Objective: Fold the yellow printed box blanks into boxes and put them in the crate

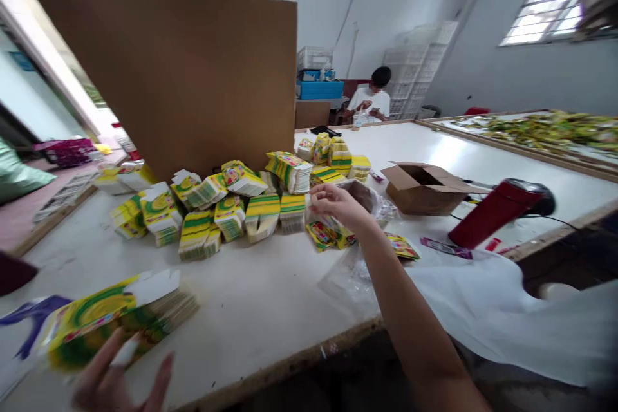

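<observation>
At the lower left, my left hand (123, 373) is smeared by motion, its fingers spread beside a stack of flat yellow and green cartons (111, 312). One of its fingers has a white wrapping. My right hand (340, 205) reaches to the middle of the table, with its fingers closed at the rim of a clear plastic bag (357, 270). Yellow sachets (322, 236) lie at the bag, partly hidden by my hand and wrist. Just left of my right fingertips stands a bundle of cartons (292, 214).
More carton bundles (197, 232) line the white table (270, 296) before a tall cardboard sheet (212, 77). To the right are an open cardboard box (425, 196), a red flask (492, 212) and white plastic sheeting (492, 309). A person (371, 100) sits beyond the table.
</observation>
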Tool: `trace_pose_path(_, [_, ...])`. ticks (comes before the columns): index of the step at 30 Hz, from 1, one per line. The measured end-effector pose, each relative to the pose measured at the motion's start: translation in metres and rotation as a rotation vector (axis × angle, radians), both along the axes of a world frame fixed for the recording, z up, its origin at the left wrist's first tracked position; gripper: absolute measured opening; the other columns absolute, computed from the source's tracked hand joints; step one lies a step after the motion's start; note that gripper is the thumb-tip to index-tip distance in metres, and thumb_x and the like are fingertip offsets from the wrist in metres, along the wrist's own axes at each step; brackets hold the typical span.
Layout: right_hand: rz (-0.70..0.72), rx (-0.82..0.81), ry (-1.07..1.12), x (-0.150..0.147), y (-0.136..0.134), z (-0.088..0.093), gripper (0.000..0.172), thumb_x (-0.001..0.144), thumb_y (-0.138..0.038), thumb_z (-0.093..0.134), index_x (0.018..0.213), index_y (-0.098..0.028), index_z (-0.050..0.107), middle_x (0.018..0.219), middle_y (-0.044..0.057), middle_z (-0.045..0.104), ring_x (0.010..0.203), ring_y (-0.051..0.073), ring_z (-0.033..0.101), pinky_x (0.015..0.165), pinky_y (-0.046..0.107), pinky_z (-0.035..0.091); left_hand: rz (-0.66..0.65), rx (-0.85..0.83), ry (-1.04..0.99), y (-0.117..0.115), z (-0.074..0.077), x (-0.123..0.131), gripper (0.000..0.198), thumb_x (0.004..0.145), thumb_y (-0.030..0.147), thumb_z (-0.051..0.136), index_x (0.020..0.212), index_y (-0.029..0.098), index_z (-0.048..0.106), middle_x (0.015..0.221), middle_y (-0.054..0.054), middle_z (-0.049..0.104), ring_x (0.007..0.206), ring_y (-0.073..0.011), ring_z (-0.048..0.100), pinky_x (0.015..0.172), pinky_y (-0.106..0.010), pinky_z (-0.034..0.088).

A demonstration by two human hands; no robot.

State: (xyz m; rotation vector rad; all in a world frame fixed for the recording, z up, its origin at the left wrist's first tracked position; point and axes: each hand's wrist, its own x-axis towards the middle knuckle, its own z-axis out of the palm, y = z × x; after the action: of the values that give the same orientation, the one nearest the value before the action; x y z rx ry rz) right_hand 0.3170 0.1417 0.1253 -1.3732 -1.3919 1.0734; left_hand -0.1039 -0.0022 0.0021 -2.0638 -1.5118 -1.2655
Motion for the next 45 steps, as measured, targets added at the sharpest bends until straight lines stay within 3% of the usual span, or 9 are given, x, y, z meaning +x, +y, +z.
trace_pose_path(5, [0.357,-0.064,0.34,-0.133,-0.042,-0.054,0.038,0.066,-0.047,0.076,0.084,-0.018,0.058,0.07,-0.004,0.058,0.059,0.013,0.066,0.061,0.032,0.058,-0.213,-0.34,-0.3,0.006,0.01,0.059,0.03,0.089,0.031,0.056,0.117,0.021,0.051,0.102,-0.008,0.066,0.087,-0.0216,0.066,0.078,-0.038,0.055])
trace_pose_path(7, [0.438,-0.101,0.416,-0.173,-0.054,-0.073,0.044,0.062,-0.048,0.079,0.087,-0.018,0.059,0.072,-0.004,0.058,0.058,0.013,0.066,0.058,0.031,0.057,-0.259,-0.624,-0.543,0.016,0.015,0.072,0.04,0.091,0.042,0.05,0.123,0.018,0.047,0.089,-0.005,0.065,0.072,-0.0173,0.065,0.065,-0.031,0.054])
trace_pose_path(10, [0.491,-0.134,0.479,-0.203,-0.063,-0.091,0.042,0.064,-0.046,0.078,0.091,-0.018,0.062,0.078,-0.001,0.063,0.065,0.012,0.065,0.064,0.029,0.056,-0.267,-0.721,-0.664,0.03,0.014,0.079,0.059,0.084,0.054,0.056,0.125,0.014,0.044,0.075,0.0,0.062,0.061,-0.0152,0.06,0.056,-0.028,0.05])
trace_pose_path(16, [0.517,-0.22,0.472,-0.21,-0.072,-0.111,0.026,0.068,-0.039,0.074,0.077,-0.017,0.063,0.069,-0.002,0.064,0.06,0.012,0.06,0.06,0.028,0.054,-0.223,-0.715,-0.696,0.039,0.004,0.083,0.059,0.08,0.054,0.06,0.119,0.01,0.053,0.097,-0.011,0.069,0.09,-0.0241,0.065,0.081,-0.035,0.051])
trace_pose_path(20, [0.474,-0.224,0.442,-0.215,-0.076,-0.123,0.019,0.066,-0.034,0.072,0.073,-0.019,0.062,0.064,-0.002,0.063,0.056,0.013,0.057,0.054,0.027,0.051,-0.243,-0.739,-0.684,0.039,0.005,0.087,0.036,0.087,0.048,0.052,0.097,0.015,0.065,0.087,-0.007,0.071,0.084,-0.0216,0.065,0.077,-0.031,0.05])
trace_pose_path(28, [0.409,-0.189,0.4,-0.219,-0.077,-0.127,0.006,0.067,-0.023,0.066,0.071,-0.019,0.063,0.066,-0.001,0.065,0.064,0.015,0.057,0.058,0.026,0.049,-0.177,-0.737,-0.703,0.035,0.006,0.088,0.032,0.091,0.04,0.047,0.089,0.017,0.069,0.085,-0.007,0.073,0.08,-0.0208,0.066,0.079,-0.03,0.049])
trace_pose_path(34, [0.403,-0.219,0.449,-0.218,-0.079,-0.124,0.014,0.065,-0.026,0.073,0.072,-0.017,0.065,0.067,-0.002,0.065,0.063,0.014,0.059,0.058,0.026,0.052,-0.209,-0.739,-0.735,0.036,0.006,0.088,0.037,0.089,0.047,0.049,0.086,0.015,0.068,0.078,-0.006,0.068,0.074,-0.0195,0.061,0.074,-0.03,0.047])
trace_pose_path(39, [0.388,-0.301,0.534,-0.211,-0.074,-0.12,0.033,0.062,-0.038,0.081,0.08,-0.017,0.065,0.067,-0.001,0.068,0.059,0.013,0.062,0.06,0.03,0.055,-0.25,-0.764,-0.792,0.037,0.0,0.087,0.061,0.089,0.062,0.041,0.112,0.009,0.061,0.058,0.001,0.054,0.052,-0.0144,0.051,0.054,-0.026,0.043])
trace_pose_path(45, [0.34,-0.385,0.601,-0.207,-0.073,-0.123,0.039,0.05,-0.04,0.091,0.069,-0.016,0.067,0.059,-0.001,0.068,0.053,0.011,0.062,0.057,0.025,0.055,-0.195,-0.772,-0.756,0.031,0.003,0.09,0.053,0.097,0.051,0.031,0.081,0.014,0.065,0.055,0.001,0.052,0.051,-0.0126,0.05,0.053,-0.026,0.043])
